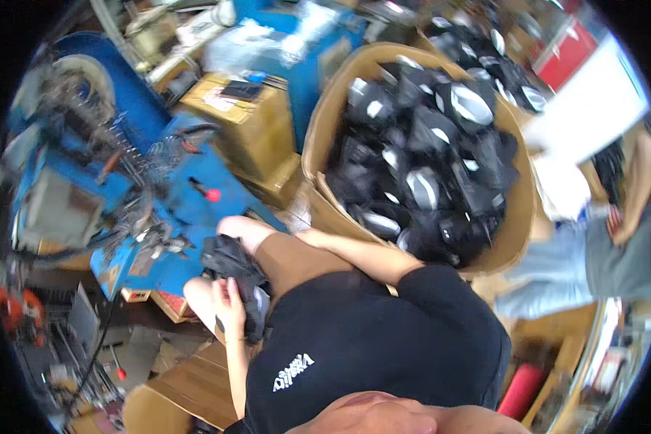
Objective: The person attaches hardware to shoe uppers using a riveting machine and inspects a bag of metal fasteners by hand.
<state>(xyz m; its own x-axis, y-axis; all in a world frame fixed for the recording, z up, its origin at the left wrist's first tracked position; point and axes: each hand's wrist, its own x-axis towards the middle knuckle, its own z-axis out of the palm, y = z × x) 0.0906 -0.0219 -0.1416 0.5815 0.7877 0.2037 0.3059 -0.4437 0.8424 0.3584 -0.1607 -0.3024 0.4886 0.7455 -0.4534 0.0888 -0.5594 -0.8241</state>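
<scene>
A crumpled black fabric item (249, 278) with a small pale patch lies across my lap; its exact kind does not show. Bent over its near side, the fingers of my left hand (229, 307) grip the cloth. My right hand (309, 237) is beside my right thigh, close to the large cardboard box (312, 145). Its fingers are blurred and partly hidden, and I see nothing held there. Many similar black items (419, 155) with white or silvery parts fill that box.
In front of me stands a blue machine bench (217, 195) with a red-knobbed lever (212, 195) and metal mechanisms. A taped carton (249, 123) is beyond my knees. Another person (593, 246) is at the right. An open cardboard box (188, 387) lies at lower left.
</scene>
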